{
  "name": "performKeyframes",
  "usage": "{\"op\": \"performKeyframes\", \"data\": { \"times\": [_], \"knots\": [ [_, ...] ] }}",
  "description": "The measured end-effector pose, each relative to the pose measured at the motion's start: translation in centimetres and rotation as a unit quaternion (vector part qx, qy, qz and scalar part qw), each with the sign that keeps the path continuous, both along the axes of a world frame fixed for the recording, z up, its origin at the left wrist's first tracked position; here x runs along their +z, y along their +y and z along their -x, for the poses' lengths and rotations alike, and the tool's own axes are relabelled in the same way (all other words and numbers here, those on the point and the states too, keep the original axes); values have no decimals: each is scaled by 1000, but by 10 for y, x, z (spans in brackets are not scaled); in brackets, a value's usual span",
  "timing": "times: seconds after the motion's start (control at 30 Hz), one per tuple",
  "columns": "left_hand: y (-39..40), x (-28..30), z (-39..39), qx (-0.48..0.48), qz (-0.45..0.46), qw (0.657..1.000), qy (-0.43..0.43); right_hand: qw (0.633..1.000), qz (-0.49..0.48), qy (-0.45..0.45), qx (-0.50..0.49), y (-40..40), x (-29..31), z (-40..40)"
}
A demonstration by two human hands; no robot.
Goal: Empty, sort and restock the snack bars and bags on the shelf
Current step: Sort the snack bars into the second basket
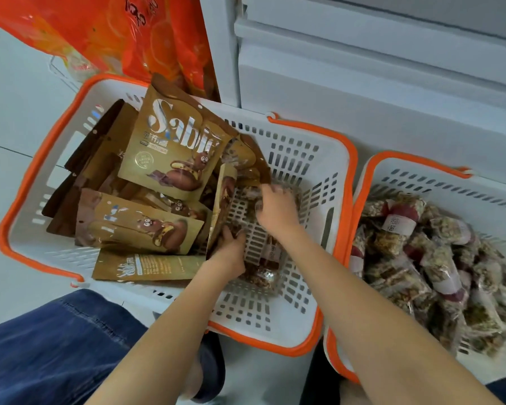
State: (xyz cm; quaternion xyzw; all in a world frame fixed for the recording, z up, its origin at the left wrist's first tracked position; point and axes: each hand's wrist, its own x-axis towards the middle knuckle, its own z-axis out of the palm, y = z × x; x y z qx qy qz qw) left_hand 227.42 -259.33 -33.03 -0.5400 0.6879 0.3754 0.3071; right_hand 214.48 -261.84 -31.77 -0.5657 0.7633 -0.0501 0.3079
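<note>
A white basket with an orange rim [313, 159] stands on the floor in front of me. Its left half is packed with several brown-gold snack bags [170, 147]. Clear-wrapped snack bars [263, 273] lie on its right floor. My left hand [231, 249] reaches in low, fingers curled round a bar beside an upright bag [221, 206]. My right hand [276, 210] is further in, its fingers closed on another wrapped bar at the back. A second basket [421, 168] to the right holds a heap of the same snack bars [433, 267].
White shelving [377, 68] rises behind both baskets. Large orange bags [123, 33] stand at the upper left behind the first basket. My knee in blue jeans [50, 346] is at the lower left, a dark shoe [211, 372] between the baskets.
</note>
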Motion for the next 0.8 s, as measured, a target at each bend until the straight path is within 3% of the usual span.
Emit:
{"op": "performKeyframes", "data": {
  "times": [0.1,0.2,0.4,0.53,0.8],
  "knots": [
    [-6,-7,10,39,-9,999,-2,981,-93,150,84,-11,-12,16],
    [-8,-10,14,42,-33,999,4,958,-173,193,124,-23,-20,19],
    [-3,-16,3,-34,-116,993,-17,949,-193,207,136,-29,-30,17],
    [10,-16,5,-70,-51,996,-16,945,-197,210,157,-25,-30,12],
    [3,-11,-7,84,-10,992,97,982,-145,110,54,-12,-40,5]
  ]
}}
